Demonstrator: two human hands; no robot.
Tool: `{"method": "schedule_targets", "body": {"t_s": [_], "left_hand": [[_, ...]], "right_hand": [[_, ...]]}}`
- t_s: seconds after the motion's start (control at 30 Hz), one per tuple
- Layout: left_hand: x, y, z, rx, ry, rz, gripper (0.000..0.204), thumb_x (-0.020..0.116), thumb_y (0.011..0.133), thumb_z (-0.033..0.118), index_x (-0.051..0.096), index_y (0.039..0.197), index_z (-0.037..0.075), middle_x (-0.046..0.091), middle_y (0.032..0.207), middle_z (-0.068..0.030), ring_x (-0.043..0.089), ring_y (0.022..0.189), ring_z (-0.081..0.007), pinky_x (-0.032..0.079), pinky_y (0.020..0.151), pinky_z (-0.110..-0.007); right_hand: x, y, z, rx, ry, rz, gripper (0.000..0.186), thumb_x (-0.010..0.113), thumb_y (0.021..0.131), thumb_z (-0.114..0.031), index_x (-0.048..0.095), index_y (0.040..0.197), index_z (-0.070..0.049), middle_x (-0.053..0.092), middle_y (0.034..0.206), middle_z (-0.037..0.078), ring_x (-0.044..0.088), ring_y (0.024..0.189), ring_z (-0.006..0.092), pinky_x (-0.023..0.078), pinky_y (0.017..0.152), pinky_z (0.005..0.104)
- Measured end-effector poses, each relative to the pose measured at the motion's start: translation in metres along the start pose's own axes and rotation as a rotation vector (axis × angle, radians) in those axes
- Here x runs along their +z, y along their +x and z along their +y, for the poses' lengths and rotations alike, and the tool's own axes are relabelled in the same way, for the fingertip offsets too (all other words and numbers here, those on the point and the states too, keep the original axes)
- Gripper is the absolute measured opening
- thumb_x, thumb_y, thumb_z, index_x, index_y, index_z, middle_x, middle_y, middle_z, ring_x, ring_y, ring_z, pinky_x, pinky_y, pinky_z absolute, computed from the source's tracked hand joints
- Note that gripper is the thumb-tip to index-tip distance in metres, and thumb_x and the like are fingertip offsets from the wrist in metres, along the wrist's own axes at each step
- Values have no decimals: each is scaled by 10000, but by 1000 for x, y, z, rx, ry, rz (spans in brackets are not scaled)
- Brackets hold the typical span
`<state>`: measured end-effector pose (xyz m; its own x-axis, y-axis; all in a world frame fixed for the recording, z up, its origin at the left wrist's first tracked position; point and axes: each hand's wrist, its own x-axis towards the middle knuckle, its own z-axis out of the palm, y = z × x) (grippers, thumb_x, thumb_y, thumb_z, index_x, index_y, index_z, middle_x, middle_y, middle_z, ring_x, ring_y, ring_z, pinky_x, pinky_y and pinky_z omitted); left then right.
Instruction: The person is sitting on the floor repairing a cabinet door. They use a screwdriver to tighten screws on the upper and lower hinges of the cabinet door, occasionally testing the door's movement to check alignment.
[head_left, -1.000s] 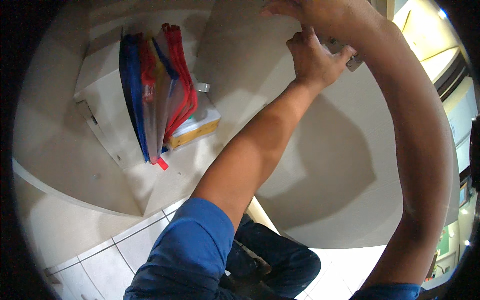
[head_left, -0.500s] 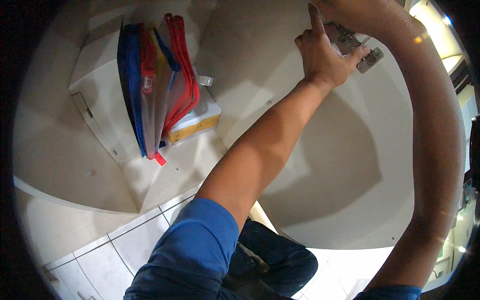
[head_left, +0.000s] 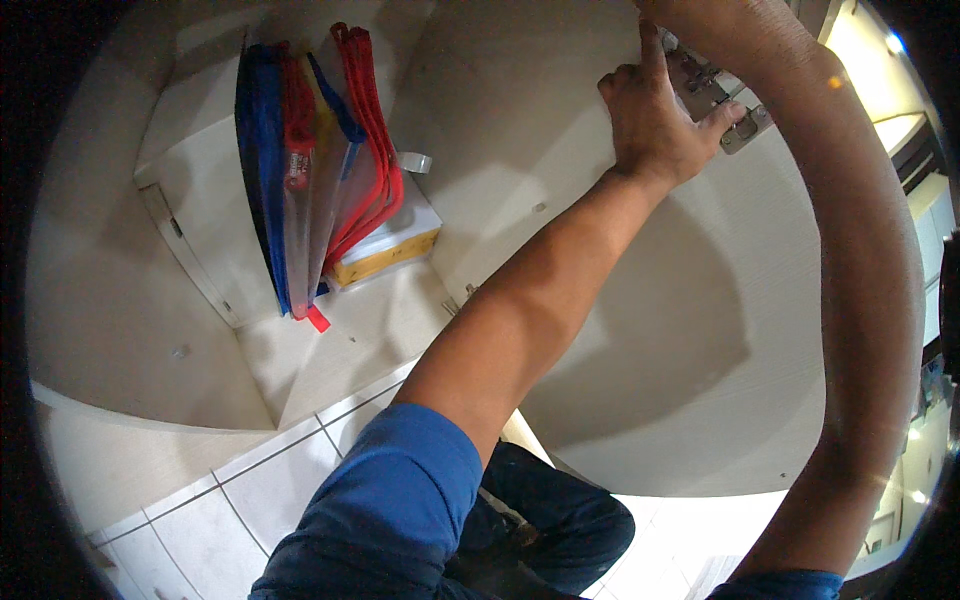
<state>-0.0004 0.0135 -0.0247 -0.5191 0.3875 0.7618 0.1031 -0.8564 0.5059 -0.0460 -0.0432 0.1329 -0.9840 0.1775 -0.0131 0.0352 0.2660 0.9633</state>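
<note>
A metal cabinet hinge [head_left: 742, 133] is fixed near the upper edge of a pale cabinet door [head_left: 640, 400]. My left hand [head_left: 658, 125] reaches up to it with the fingers apart; its thumb rests on the hinge plate and its index finger points up beside the hinge arm. Above the hinge, my right hand [head_left: 735, 32] bends over from the right, its arm arching along the door's side. The fingers of that hand are mostly hidden or out of the picture, so whatever they touch cannot be seen.
Left of the door, a cabinet compartment holds upright zip folders [head_left: 370, 150] with red and blue edges, beside a white box with a yellow band [head_left: 385, 262]. Another hinge [head_left: 455, 303] shows low at the cabinet's side. White floor tiles [head_left: 265, 500] lie below.
Both hands have shifted slightly right and down in the picture, the left thumb staying on the hinge. The lower hinge now shows more beside my left forearm.
</note>
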Motion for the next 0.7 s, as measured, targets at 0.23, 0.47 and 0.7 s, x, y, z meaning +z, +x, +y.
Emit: {"method": "schedule_targets", "body": {"t_s": [0.23,0.47,0.7], "left_hand": [[20,-2,19,-5,-4,13,1212,862,646,373,123,1495,-77,643,1058,-197,579,921,-352,346,910,-473],[6,4,6,-33,5,-8,1239,864,628,385,113,1494,-85,649,1048,-188,590,904,-352,359,880,-473],[5,5,7,6,2,-20,1214,869,624,365,137,1491,-68,659,1008,-180,593,899,-346,361,872,-466]], "right_hand": [[-42,15,-10,439,162,-438,437,605,937,-161,519,1347,-37,677,1030,209,678,908,308,549,789,420],[-25,20,-3,92,-157,-694,439,614,935,-205,533,1312,5,670,1024,215,669,938,332,539,818,424],[-23,17,-6,288,124,-420,422,615,923,-181,546,1293,12,662,1071,211,664,965,337,534,836,427]]}}
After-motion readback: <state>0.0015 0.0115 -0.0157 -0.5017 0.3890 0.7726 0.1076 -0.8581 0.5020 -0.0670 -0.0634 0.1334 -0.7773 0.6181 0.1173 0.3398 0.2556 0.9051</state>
